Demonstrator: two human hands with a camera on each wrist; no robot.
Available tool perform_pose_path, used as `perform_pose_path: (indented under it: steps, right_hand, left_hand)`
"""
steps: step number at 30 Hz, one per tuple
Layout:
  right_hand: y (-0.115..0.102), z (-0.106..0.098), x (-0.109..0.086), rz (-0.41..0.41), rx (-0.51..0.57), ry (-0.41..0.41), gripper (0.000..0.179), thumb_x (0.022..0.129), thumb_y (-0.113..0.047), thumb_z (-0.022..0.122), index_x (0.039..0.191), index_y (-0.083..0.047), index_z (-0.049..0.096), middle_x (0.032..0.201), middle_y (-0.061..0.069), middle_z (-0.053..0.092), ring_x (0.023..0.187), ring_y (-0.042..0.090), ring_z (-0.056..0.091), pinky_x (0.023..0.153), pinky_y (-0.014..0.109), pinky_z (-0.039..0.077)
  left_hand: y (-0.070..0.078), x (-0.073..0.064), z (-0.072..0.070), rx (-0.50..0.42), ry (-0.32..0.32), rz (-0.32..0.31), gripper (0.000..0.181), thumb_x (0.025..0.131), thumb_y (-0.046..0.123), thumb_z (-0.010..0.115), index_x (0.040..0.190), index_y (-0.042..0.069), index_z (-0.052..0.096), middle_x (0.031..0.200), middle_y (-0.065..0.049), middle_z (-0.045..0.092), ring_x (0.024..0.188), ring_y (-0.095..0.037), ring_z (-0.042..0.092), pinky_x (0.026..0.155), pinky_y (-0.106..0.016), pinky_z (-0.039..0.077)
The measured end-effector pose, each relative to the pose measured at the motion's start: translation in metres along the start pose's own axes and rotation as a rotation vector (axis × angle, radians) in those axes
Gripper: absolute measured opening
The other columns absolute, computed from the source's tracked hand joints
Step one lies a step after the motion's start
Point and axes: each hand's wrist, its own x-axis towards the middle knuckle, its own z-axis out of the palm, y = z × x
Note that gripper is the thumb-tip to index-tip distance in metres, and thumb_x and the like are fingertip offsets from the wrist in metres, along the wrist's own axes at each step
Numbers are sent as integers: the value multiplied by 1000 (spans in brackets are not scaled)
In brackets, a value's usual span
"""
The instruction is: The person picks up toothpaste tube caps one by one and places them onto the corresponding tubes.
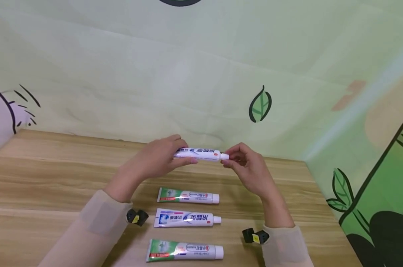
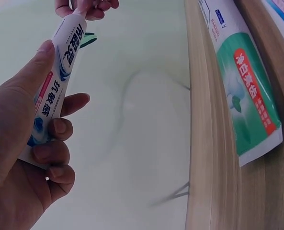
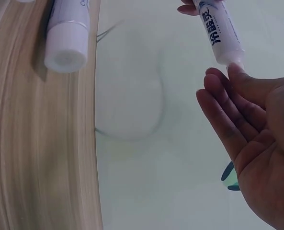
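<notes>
A white and blue toothpaste tube (image 1: 201,154) is held level above the far part of the table. My left hand (image 1: 161,155) grips its body, with the thumb along the near side and the fingers curled behind, as the left wrist view shows. At the other end, the thumb and fingertips of my right hand (image 1: 251,168) pinch the white cap (image 1: 225,157). Below the hands, three more tubes lie in a column with caps to the right: a green and white tube (image 1: 188,195), a white and blue tube (image 1: 187,218) and another green and white tube (image 1: 185,251).
The wooden table (image 1: 55,178) ends at a pale green wall covering (image 1: 138,74) with printed leaves. A darker green printed panel (image 1: 388,178) stands along the right side. Small black devices (image 1: 137,217) are strapped at both wrists.
</notes>
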Motion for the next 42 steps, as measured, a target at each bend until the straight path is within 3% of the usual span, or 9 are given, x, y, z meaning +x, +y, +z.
perform_pose_path:
  steps: [7, 14, 25, 35, 42]
  right_hand:
    - [0, -1, -2, -1, 41, -30, 13, 102, -6, 64, 115, -6, 66, 101, 10, 79, 89, 21, 76, 83, 34, 63]
    - [-1, -2, -1, -2, 8, -40, 13, 105, -14, 60, 113, -8, 69, 94, 7, 76, 86, 18, 73, 82, 27, 61]
    - [0, -2, -2, 28, -4, -87, 21, 110, -20, 51, 107, -7, 68, 86, 7, 70, 79, 20, 68, 77, 28, 61]
    - [2, -1, -3, 70, -56, -124, 30, 112, -26, 44, 96, -11, 64, 78, 4, 63, 72, 21, 56, 62, 26, 47]
    - [0, 0, 0, 39, 51, -69, 19, 111, -24, 49, 113, -10, 61, 90, 14, 68, 79, 27, 65, 73, 28, 58]
  left_hand:
    - [0, 0, 2, 2, -15, 6, 62, 95, 67, 59, 126, 15, 68, 109, 2, 66, 89, -16, 61, 83, -35, 54]
    - [1, 2, 1, 0, -8, 22, 62, 95, 68, 59, 126, 15, 67, 110, 2, 66, 90, -16, 61, 84, -34, 55]
    - [5, 2, 4, -3, -17, 25, 57, 96, 63, 62, 126, 14, 67, 109, 2, 66, 89, -15, 61, 84, -34, 55]
    - [7, 1, 4, 0, -29, 29, 57, 97, 63, 61, 125, 13, 67, 108, 2, 65, 88, -15, 61, 83, -33, 55]
    - [5, 2, 1, -7, -9, 19, 58, 95, 64, 61, 124, 14, 67, 107, 2, 64, 88, -16, 60, 81, -32, 54]
